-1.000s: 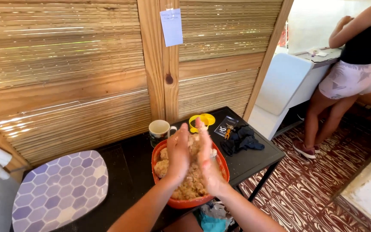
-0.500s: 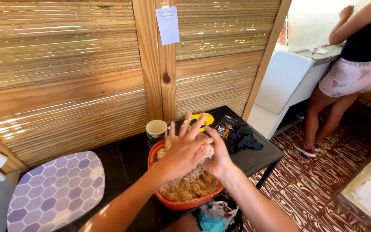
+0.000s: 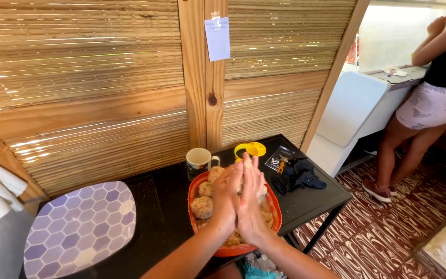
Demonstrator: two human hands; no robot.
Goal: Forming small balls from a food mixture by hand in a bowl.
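The left hand (image 3: 226, 199) and right hand (image 3: 250, 199) are pressed flat together above the orange bowl (image 3: 273, 223) of dough balls (image 3: 202, 206), and a mug (image 3: 198, 161) is seen at eleven o'clock.

Glossy orange plastic bowl (image 3: 272, 206), crumbly dough, matt black table (image 3: 321, 199)

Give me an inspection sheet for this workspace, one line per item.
Surface: black table, partly bare.
Job's things: orange bowl of brown mixture, formed balls on its left side.
Clutter: mug, yellow lid, dark cloth, hexagon-patterned board.
Grips: left hand and right hand pressed palm to palm over the bowl.
Cables: nothing seen.
Surroundings: slatted wooden wall, another person at a white counter.
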